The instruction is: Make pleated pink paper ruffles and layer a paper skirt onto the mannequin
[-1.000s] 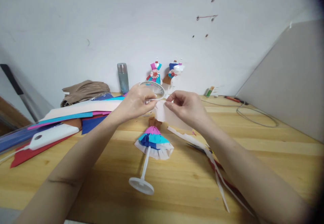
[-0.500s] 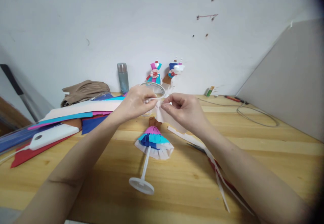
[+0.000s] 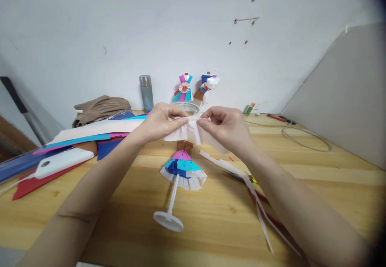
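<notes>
My left hand [image 3: 165, 122] pinches one part of a pale pink crepe paper strip [image 3: 208, 138], whose top edge is bunched into folds. Thumb and fingertips of my right hand [image 3: 223, 124] close on the same strip just to the right. A white tape roll [image 3: 197, 110] shows behind the fingertips; whether a hand holds it I cannot tell. Below the strip lies a small mannequin on a white stand [image 3: 173, 196], dressed in a tiered paper skirt [image 3: 184, 168] of pink, turquoise, blue and pale pink with a brown bodice [image 3: 184, 146].
Pale paper strips [image 3: 223, 163] and scissors [image 3: 233, 175] lie by my right forearm. Left are stacked coloured papers [image 3: 99, 129], a white glue gun or similar corded tool [image 3: 64, 162] and brown cloth [image 3: 104, 106]. A flask [image 3: 146, 94] and dressed mannequins [image 3: 184, 86] stand by the wall.
My right hand has moved slightly right. More of the pale pink strip now spreads below my fingers, with folds along its top. The tape roll behind has shifted a little right and down.
</notes>
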`<action>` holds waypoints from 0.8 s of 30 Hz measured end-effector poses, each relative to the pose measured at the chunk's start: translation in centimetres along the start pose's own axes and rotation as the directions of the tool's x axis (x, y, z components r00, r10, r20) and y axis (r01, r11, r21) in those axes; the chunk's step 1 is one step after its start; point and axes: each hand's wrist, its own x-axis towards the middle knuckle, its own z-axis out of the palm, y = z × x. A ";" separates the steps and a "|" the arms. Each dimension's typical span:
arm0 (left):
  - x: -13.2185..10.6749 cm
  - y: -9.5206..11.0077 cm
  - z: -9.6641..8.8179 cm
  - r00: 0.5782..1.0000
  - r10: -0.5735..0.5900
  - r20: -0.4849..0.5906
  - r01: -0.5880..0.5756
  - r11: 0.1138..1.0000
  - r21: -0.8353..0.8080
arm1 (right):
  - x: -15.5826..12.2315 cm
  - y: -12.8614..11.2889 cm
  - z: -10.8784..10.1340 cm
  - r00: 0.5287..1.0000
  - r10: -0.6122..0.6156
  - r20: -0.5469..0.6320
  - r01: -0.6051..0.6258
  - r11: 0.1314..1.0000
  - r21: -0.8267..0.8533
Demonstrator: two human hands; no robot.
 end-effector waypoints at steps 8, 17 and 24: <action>0.0 0.0 0.2 0.999 -0.034 0.024 0.034 0.999 -0.029 | -0.1 -0.1 0.3 0.999 0.034 0.034 -0.035 0.999 0.039; -0.2 -0.3 1.0 0.998 0.058 -0.027 -0.052 0.983 0.178 | -0.4 -0.1 1.1 0.998 0.063 -0.016 -0.062 0.996 0.071; -0.2 -0.1 0.9 0.997 0.070 -0.020 -0.065 0.984 0.168 | -0.5 -0.5 0.8 0.995 0.102 0.018 -0.104 0.983 0.150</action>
